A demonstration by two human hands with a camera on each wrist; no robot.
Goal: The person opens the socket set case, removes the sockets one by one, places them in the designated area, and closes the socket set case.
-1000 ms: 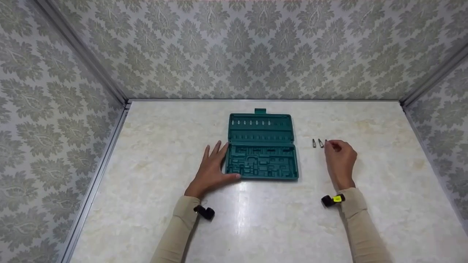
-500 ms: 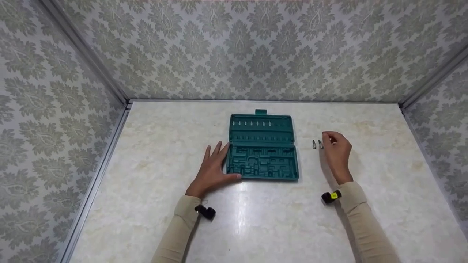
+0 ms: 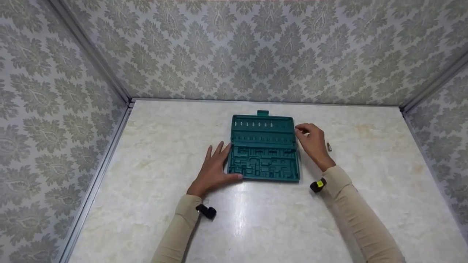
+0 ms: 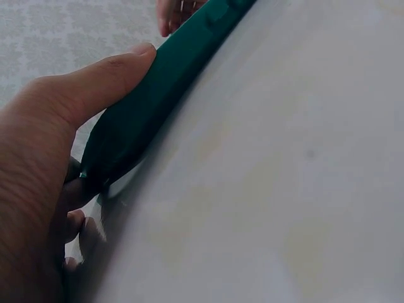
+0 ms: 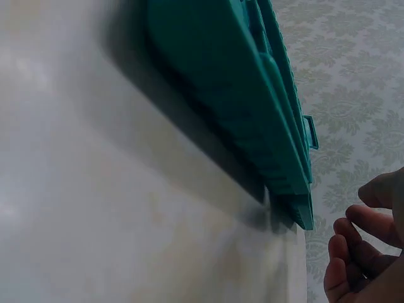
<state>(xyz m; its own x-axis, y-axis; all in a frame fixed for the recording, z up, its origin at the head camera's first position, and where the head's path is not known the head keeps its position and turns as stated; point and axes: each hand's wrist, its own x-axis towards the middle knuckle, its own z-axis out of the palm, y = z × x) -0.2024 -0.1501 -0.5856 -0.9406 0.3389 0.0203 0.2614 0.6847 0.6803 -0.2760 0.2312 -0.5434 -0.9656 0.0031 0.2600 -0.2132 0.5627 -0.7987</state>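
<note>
Fingers of the left hand lie straight and spread along the side of a green case, with the thumb laid over its near edge. That hand is relaxed, bracing a corner instead of clenching it, I'd judge so the light box doesn't slide while the other hand works near it. Across from it, the right hand is raised at the case's opposite side, fingers curled, thumb and forefinger tips drawn close together beside the lid. From where I stand I can't tell whether anything small is caught between those tips; the fingers themselves hide the spot.

Between the two hands the case lies fully unfolded, its moulded tray nearer the person and its lid beyond, which leaves the recesses within easy reach of either hand. A row of small pale pieces sits in the far part of the lid, starting toward the left hand's side and stopping short of the right hand. Past them, farthest from both hands, the clasp sticks out, well away from the fingers. Just outside the right hand, one loose metal bit rests on the pale table, handily placed for that hand.
</note>
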